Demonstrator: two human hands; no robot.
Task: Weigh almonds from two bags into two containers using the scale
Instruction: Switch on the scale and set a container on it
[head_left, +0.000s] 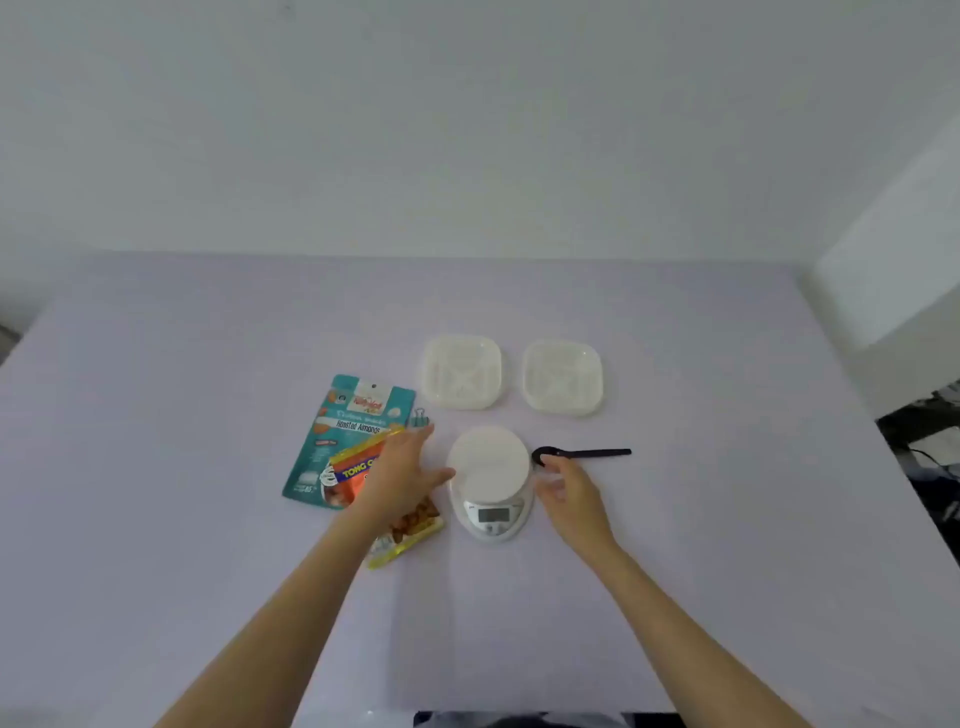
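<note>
We look down on a pale lilac worktop (197, 395) with two bare forearms reaching in from the bottom edge. At the centre sits a small white digital scale (491, 480), its round platform bare and its display facing us; we cannot read the display.

The left hand (402, 470) hovers just left of the scale. Its fingers (418, 439) are straight and close together, holding nothing, and the thumb points toward the scale's rim. Beneath this hand lies an orange and yellow bag (358, 467) with almonds showing through its clear lower end. It overlaps a teal bag (337, 426) labelled roasted almonds. A small binder clip (419, 415) lies at the teal bag's upper right corner.

The right hand (569, 491) is just right of the scale, its fingers (551, 470) loosely curled and holding nothing. A black spoon (584, 453) lies just beyond it, with the bowl toward the scale.

Farther back, two square translucent white containers (462, 371) (562, 376) lie side by side, apart from each other.
</note>
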